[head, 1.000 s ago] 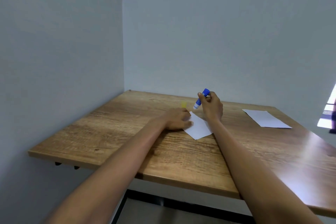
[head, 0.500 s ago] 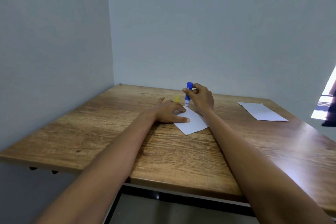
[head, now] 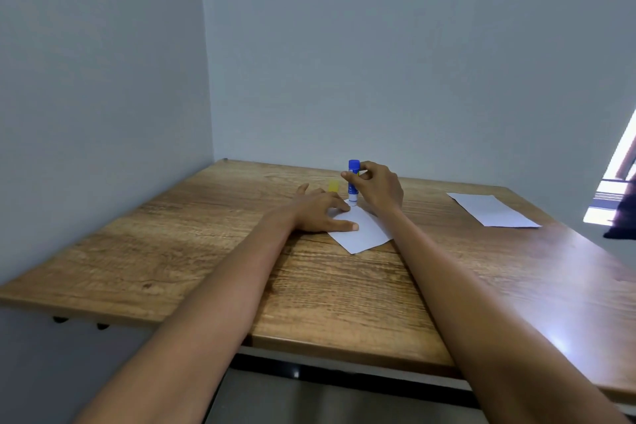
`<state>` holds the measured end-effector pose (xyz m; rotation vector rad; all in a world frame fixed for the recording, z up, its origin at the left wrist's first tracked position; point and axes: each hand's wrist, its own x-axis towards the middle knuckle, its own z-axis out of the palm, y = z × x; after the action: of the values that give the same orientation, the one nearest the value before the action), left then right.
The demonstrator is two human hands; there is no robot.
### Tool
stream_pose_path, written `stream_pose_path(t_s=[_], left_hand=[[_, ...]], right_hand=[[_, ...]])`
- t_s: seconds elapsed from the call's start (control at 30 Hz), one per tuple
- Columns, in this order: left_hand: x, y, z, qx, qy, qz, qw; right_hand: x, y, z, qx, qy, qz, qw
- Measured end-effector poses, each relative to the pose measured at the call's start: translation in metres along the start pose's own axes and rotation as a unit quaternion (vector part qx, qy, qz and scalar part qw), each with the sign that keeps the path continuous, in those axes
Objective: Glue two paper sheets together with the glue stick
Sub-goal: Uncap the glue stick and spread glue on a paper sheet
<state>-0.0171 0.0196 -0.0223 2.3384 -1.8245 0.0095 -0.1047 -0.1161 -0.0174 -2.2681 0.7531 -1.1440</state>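
We held the glue stick [head: 353,182] upright in our right hand [head: 378,186], its grip closed round the blue barrel, the white tip touching the far corner of the near paper sheet [head: 361,231]. Our left hand [head: 318,212] lay flat with fingers spread, pressing that sheet's left edge onto the wooden table [head: 192,251]. A small yellow cap [head: 334,186] stood just left of the glue stick, beyond our left hand. The second paper sheet [head: 492,210] lay well to the right of the glue stick, untouched.
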Motion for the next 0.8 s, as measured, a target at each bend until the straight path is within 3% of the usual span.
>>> stream_pose_path(t_s=[0.8], left_hand=[[-0.015, 0.003, -0.003, 0.03, 0.012, -0.031, 0.999]], right_hand=[[-0.036, 0.003, -0.034, 0.015, 0.002, 0.034, 0.999]])
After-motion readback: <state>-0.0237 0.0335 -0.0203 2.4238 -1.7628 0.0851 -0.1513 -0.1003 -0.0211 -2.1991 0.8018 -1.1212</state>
